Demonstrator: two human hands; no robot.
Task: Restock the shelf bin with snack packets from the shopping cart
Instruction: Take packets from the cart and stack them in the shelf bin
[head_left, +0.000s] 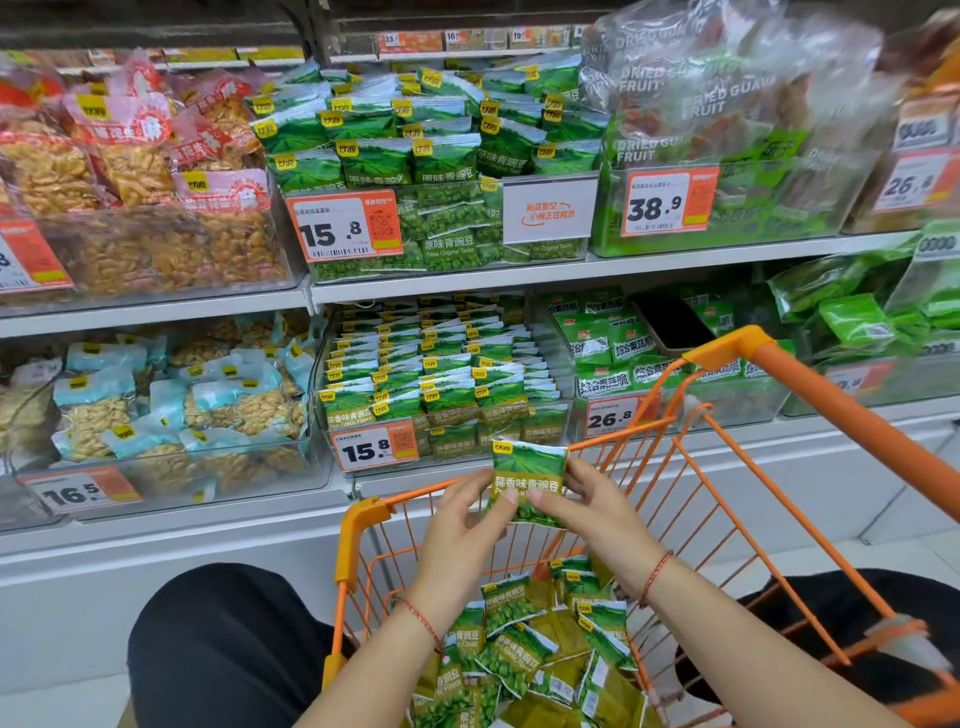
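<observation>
Both hands pinch one green pea packet (527, 480) over the orange shopping cart (737, 358).

Left hand (467, 519) grips its 9 o'clock edge, right hand (587, 506) its 3 o'clock edge, upright just below the shelf bin (441, 384) of matching packets at 12 o'clock; loose packets (535, 654) fill the cart at 6 o'clock.
</observation>
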